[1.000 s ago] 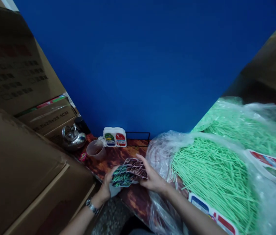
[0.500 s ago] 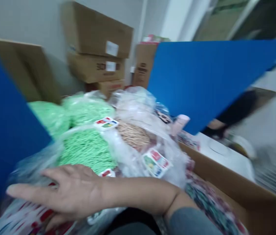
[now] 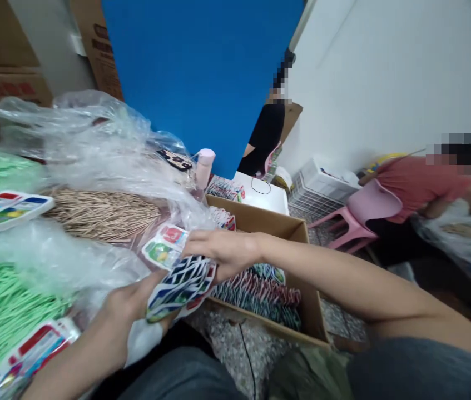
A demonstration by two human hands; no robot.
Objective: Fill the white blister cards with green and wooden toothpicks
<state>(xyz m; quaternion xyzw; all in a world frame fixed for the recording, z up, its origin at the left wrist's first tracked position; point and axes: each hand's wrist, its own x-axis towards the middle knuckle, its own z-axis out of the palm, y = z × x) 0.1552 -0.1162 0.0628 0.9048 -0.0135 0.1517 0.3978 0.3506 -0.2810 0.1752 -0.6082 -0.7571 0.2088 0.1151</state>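
Note:
A fanned stack of printed cards (image 3: 183, 283) with blue, green and white edges is held between both hands, over my lap. My left hand (image 3: 135, 297) grips its left end, fingers partly hidden behind the cards. Something white shows under that palm. My right hand (image 3: 229, 250) is wrapped over the stack's right end. Just behind the stack lies another printed card pack (image 3: 166, 247) on clear plastic. An open cardboard box (image 3: 274, 222) below my right forearm holds rows of similar cards.
Bundles of tan sticks (image 3: 105, 214) and green sticks (image 3: 5, 311) lie in plastic bags at left. A blue panel (image 3: 189, 72) stands behind a pink bottle (image 3: 204, 166). Two other people are farther off, one by a pink chair (image 3: 372, 208).
The view has swung right. My right hand, earlier open over cards at left, now grips the card stack near the box. My left hand has come into view, also holding it.

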